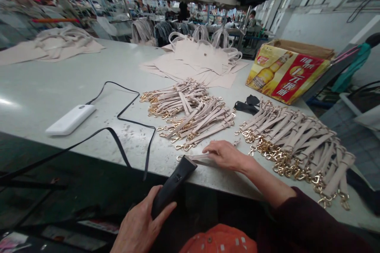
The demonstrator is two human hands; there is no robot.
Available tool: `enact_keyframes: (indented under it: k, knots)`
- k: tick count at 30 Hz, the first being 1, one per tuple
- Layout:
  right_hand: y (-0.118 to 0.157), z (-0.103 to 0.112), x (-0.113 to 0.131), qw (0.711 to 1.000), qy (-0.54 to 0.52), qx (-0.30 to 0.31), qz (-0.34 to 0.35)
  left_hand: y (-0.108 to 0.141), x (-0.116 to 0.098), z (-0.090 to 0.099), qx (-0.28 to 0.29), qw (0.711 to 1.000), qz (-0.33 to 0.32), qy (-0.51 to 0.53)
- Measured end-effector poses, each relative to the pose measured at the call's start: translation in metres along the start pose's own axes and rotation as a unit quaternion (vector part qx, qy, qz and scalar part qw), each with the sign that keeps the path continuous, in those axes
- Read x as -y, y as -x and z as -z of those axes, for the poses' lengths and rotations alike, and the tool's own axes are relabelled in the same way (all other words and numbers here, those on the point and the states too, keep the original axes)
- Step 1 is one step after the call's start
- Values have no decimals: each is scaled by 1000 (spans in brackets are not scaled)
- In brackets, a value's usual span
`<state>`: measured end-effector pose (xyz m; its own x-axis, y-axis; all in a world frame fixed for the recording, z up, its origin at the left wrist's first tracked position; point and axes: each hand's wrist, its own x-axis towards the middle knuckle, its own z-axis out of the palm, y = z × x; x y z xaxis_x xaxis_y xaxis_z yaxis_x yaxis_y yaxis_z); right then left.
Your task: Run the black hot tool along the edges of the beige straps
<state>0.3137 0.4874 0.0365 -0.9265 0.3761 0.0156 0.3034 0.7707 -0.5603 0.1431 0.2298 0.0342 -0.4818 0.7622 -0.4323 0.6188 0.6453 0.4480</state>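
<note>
My left hand is wrapped round a black electric hair clipper at the table's front edge. The clipper's head points up and right, against or very close to a narrow beige strap with a gold clasp at its left end. My right hand pinches that strap and keeps it low over the tabletop. Just beyond lies a pile of similar beige straps with gold snap hooks. A second pile of straps spreads to the right of my right hand.
A white power bank with a black cable lies on the table at left. Beige bag panels are stacked at the back. A printed beer carton stands at the right, near a black scrap.
</note>
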Motion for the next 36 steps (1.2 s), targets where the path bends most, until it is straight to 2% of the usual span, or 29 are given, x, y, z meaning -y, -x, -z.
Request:
enact_keyframes:
  k: [3, 6, 10, 16, 21, 26, 30, 36]
  knots:
    - [5, 2, 3, 998, 7, 16, -65, -1, 4, 6, 12, 1000, 3, -9]
    - [8, -5, -3, 995, 27, 18, -93, -2, 3, 14, 30, 999, -2, -28]
    - [11, -20, -13, 998, 25, -23, -57, -2, -6, 32, 48, 995, -2, -87]
    - [12, -31, -25, 998, -11, -65, -13, -5, -36, 57, 94, 980, 3, -174]
    - [11, -30, -27, 998, -24, -57, 3, -15, -61, 63, 104, 970, 0, -222]
    - [10, -26, -24, 999, -19, -41, -4, -29, -77, 62, 88, 963, -21, -254]
    - [9, -27, -24, 999, -26, -40, -17, -31, -73, 65, 80, 964, -34, -250]
    - [8, -29, -25, 998, -33, -49, -20, -21, -54, 76, 110, 967, -4, -231]
